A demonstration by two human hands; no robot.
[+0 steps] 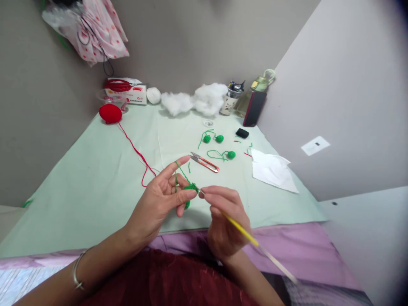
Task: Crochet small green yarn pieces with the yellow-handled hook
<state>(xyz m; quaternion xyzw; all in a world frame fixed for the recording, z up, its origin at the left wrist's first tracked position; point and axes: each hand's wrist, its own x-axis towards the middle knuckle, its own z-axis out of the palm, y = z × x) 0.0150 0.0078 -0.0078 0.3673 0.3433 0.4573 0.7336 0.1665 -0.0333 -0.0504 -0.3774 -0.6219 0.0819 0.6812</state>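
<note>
My left hand [162, 193] pinches a small green crocheted piece [191, 187] between thumb and fingers, its index finger raised with green yarn [182, 171] running over it. In my right hand [228, 216] is a crochet hook [240, 228] with a yellow handle, its metal tip at the green piece. Just beyond my hands lie orange-handled thread snips [207, 163]. Farther back are green crocheted balls [231, 155] with yarn tails. Red yarn runs from a red yarn ball [110, 113] at the back left toward my left hand.
Along the back of the table [95, 182] stand a tissue box [137, 94], white yarn [153, 95], white stuffing [208, 100], a pen cup [228, 103], a bottle [260, 83] and a phone [255, 109]. White paper [272, 172] and a black case [242, 133] lie at the right.
</note>
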